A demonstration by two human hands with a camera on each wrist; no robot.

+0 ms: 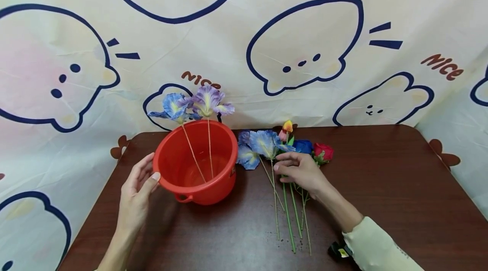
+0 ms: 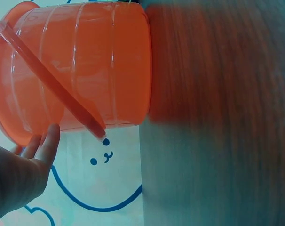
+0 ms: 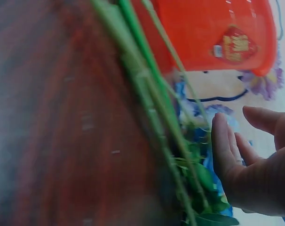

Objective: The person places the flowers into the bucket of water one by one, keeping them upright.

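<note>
A red plastic bucket [image 1: 225, 186] stands at the left of the table, holding a blue artificial iris [image 1: 175, 106] and a purple iris [image 1: 207, 100] on thin stems. My left hand [image 1: 134, 194] holds the bucket's left rim, thumb at the edge; its fingers [image 2: 49, 145] lie against the outer wall in the left wrist view. Right of the bucket, my right hand [image 1: 303, 171] hovers beside another blue iris [image 1: 264, 143], fingertips close to its stem. In the right wrist view, thumb and fingers [image 3: 222, 146] stand apart with nothing gripped between them.
Beside and under the right hand lie a blue rose [image 1: 303, 146], a red rose [image 1: 323, 152], a yellow-orange tulip [image 1: 287, 126] and several green stems [image 1: 288, 216] pointing toward me. A small black object [image 1: 337, 250] sits by the right sleeve. A printed cloth [image 1: 305, 106] hangs behind the table [image 1: 381, 194].
</note>
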